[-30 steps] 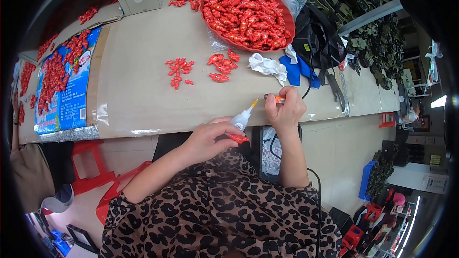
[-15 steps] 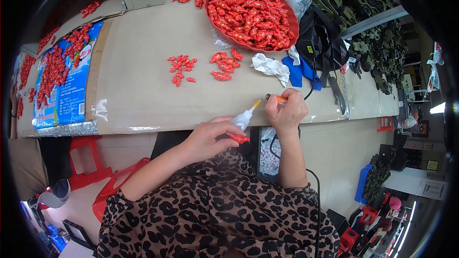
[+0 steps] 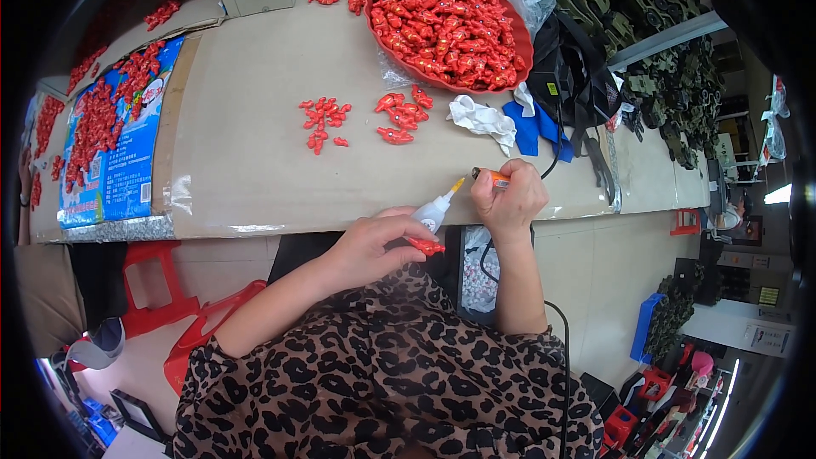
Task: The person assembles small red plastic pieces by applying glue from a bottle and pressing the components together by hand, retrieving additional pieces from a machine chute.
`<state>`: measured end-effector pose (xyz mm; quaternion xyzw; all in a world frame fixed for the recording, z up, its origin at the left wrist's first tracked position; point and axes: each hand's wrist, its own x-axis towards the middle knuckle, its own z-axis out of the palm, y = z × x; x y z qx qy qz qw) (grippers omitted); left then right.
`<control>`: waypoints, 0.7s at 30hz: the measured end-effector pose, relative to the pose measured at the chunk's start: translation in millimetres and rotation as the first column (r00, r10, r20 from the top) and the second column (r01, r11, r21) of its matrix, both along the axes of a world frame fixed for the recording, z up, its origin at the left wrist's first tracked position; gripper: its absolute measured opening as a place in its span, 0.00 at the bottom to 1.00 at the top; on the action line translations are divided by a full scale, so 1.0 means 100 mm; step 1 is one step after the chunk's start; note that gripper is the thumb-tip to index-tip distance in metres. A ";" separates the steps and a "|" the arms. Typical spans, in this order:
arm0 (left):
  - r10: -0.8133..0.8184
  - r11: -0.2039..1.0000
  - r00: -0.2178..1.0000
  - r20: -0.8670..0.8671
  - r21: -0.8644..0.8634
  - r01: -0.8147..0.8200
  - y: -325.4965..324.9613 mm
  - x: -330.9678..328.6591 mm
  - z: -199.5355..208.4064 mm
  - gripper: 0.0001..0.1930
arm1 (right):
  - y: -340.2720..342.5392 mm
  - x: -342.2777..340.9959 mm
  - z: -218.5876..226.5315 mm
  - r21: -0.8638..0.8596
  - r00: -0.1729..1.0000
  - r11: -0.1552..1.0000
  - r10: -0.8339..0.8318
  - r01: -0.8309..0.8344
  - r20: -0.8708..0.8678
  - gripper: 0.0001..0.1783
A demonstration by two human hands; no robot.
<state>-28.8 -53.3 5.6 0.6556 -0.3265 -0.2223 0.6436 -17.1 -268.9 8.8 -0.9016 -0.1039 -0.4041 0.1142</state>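
Observation:
Above the table's near edge, my left hand (image 3: pixel 370 245) is closed round a white squeeze bottle (image 3: pixel 431 214), whose yellow nozzle (image 3: pixel 457 186) slants up to the right. A small red plastic figure (image 3: pixel 426 246) also sits in that hand, by the fingertips under the bottle. My right hand (image 3: pixel 515 204) grips an orange lighter (image 3: pixel 500 179), its dark metal end close to the nozzle tip; no flame can be made out. Beyond my hands lie a small group of red figures (image 3: pixel 403 116) and a cluster of smaller red pieces (image 3: pixel 320 121).
A red scalloped basin (image 3: pixel 525 64) heaped with red figures stands at the back. Beside it lie crumpled white tissue (image 3: pixel 481 117), blue cloth (image 3: pixel 535 132) and a black bag (image 3: pixel 571 68). Far left, a blue printed sheet (image 3: pixel 127 178) bears red pieces. Red stools (image 3: pixel 153 289) stand below.

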 end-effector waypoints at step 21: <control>-0.006 1.000 1.000 0.024 0.000 0.006 -0.02 0.02 -0.05 0.12 | 0.00 0.01 -0.01 -0.013 1.000 1.000 -0.009 0.009 -0.007 0.15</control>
